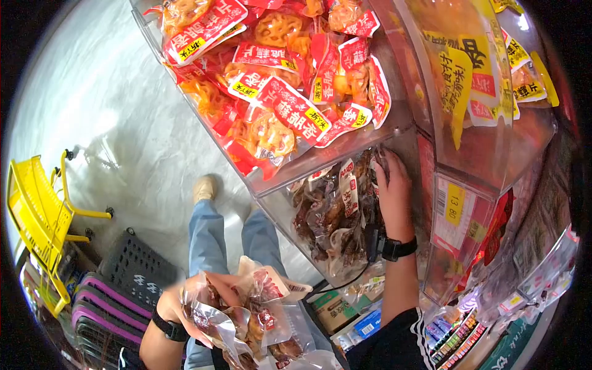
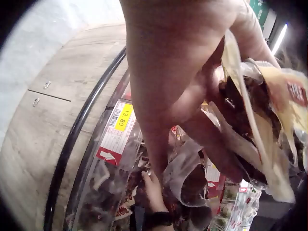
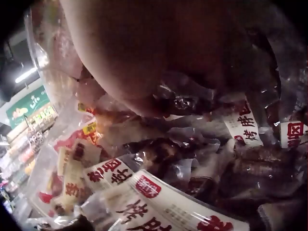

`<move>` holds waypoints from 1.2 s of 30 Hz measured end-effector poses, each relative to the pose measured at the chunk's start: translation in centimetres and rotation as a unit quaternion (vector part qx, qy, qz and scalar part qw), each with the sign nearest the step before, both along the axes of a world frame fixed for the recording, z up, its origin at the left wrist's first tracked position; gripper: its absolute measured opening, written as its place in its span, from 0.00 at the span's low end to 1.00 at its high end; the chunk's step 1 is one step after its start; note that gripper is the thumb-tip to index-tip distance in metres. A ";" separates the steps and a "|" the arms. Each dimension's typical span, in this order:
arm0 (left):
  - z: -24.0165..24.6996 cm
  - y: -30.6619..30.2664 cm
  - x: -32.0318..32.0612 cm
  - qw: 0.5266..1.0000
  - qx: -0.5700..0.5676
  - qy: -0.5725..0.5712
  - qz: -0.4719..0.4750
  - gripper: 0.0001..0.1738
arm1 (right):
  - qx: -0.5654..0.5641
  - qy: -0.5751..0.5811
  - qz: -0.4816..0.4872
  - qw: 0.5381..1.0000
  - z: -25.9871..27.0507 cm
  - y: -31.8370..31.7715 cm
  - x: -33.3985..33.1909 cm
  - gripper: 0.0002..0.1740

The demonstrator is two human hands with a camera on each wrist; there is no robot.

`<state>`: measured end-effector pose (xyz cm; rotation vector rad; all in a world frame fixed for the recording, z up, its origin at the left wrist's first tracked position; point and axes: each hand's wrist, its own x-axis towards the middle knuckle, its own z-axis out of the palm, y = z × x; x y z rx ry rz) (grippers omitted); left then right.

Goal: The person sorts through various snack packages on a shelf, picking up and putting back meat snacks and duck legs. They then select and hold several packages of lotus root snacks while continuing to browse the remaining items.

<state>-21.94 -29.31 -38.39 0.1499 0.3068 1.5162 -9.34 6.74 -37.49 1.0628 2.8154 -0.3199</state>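
Clear vacuum packs of dark, brown meat snacks [image 1: 269, 308] with cream and red labels are gripped in my left hand [image 1: 200, 302], low in front of the body. The left wrist view shows these packs [image 2: 260, 130] bunched against the fingers. My right hand [image 1: 394, 188] reaches into a clear bin of similar meat snack packs [image 1: 333, 213]. Its fingers are at a dark pack in the bin's upper corner. In the right wrist view, my right hand [image 3: 144, 53] lies over the packs [image 3: 159, 207]; its fingertips are hidden, and I cannot tell whether they hold one.
Beyond it, a clear bin holds red packs of lotus root slices [image 1: 277, 111]. A divider [image 1: 394, 132] and a price tag [image 1: 453, 213] border the meat bin. On the floor at left stand a yellow cart [image 1: 40, 209] and black-and-purple baskets [image 1: 114, 302].
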 end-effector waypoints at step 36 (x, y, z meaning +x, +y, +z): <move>0.4 1.5 0.7 0.998 -0.002 -0.006 0.058 0.32 | 0.008 -0.052 -0.117 0.992 -0.6 -3.3 0.8 0.22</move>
